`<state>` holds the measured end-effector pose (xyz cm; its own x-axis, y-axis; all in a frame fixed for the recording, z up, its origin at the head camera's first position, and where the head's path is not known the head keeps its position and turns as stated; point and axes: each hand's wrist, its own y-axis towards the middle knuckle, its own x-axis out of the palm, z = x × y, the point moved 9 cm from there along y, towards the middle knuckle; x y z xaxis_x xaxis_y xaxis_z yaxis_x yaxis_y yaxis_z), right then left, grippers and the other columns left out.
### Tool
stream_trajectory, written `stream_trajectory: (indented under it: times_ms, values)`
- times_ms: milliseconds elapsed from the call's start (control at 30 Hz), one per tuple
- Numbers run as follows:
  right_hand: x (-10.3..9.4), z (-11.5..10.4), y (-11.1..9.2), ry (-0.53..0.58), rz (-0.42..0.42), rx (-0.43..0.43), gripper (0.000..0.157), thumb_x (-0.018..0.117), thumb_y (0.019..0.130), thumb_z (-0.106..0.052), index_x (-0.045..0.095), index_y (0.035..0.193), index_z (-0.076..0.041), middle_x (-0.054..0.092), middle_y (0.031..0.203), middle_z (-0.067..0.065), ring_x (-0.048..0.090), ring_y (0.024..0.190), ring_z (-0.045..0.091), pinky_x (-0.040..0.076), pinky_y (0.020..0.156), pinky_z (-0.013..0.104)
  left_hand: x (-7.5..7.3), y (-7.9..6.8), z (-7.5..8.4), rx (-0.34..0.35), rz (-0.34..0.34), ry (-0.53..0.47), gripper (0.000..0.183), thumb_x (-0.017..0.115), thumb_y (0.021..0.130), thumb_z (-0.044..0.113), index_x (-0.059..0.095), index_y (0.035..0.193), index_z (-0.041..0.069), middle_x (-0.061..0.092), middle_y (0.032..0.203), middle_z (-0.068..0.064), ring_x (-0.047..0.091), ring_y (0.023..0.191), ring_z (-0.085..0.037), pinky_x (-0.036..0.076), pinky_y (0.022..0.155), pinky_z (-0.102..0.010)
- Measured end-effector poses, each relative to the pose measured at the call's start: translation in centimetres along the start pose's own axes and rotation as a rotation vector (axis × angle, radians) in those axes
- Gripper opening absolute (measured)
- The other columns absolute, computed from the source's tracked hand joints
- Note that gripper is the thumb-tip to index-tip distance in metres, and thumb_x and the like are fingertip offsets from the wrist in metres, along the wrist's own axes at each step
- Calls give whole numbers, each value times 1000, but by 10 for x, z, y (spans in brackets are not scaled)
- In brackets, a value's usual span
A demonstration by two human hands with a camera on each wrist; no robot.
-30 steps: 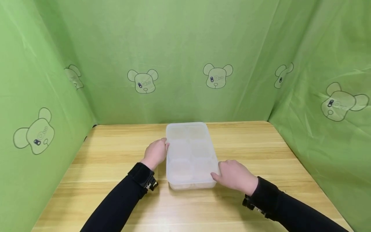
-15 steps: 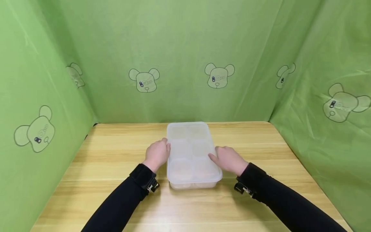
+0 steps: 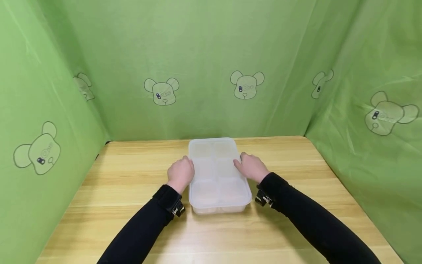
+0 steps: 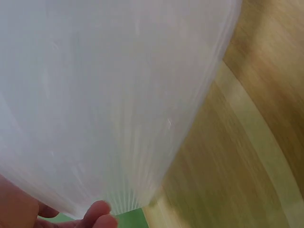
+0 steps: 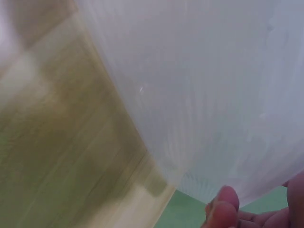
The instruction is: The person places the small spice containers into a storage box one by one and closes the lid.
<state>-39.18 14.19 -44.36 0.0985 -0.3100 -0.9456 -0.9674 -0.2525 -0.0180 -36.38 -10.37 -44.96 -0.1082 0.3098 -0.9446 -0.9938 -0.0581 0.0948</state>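
Observation:
A frosted plastic storage box (image 3: 219,210) stands on the wooden table, its long side running away from me. Its translucent lid (image 3: 214,192) lies over it, and several squarish compartments show faintly through. My left hand (image 3: 181,173) grips the left rim near the middle; in the left wrist view its fingertips (image 4: 99,210) curl beneath the edge, beside the box's side wall. On the opposite rim, my right hand (image 3: 252,168) holds on with the thumb over the lid. The right wrist view has its fingertips (image 5: 225,202) bent under the rim. What is inside the box cannot be made out.
The pale wooden table (image 3: 132,227) extends around the box on every side. Green cloth (image 3: 204,44) printed with bear heads walls off the back, left and right. Black sleeves and small wrist cameras (image 3: 262,198) sit close to the box's near corners.
My right hand has slid away from me along the right rim, from near the front corner to about the middle. The left hand has shifted only slightly. The box stays in place.

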Motion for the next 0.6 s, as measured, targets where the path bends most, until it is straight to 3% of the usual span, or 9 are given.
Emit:
stream_trajectory:
  times_ms: [133, 400, 600]
  values:
    - [3, 5, 7, 17, -6, 46, 59, 40, 105, -38, 50, 126, 16, 65, 102, 28, 67, 88, 39, 55, 76, 50, 3, 4, 0, -53, -14, -3, 40, 36, 108, 26, 59, 124, -2, 63, 76, -17, 66, 66, -33, 54, 53, -44]
    - [13, 7, 10, 41, -59, 131, 71, 30, 106, -44, 38, 137, 19, 60, 118, 37, 65, 102, 47, 54, 84, 54, 7, 6, -3, -136, -64, -25, 45, 34, 108, 27, 53, 135, -3, 59, 73, -17, 61, 60, -29, 52, 50, -43]
    - [18, 8, 8, 52, -80, 145, 71, 27, 107, -45, 46, 131, 19, 63, 113, 35, 65, 100, 46, 54, 84, 54, 9, 6, -1, -133, -93, 7, 43, 32, 109, 28, 59, 122, -3, 58, 71, -16, 62, 61, -29, 53, 50, -43]
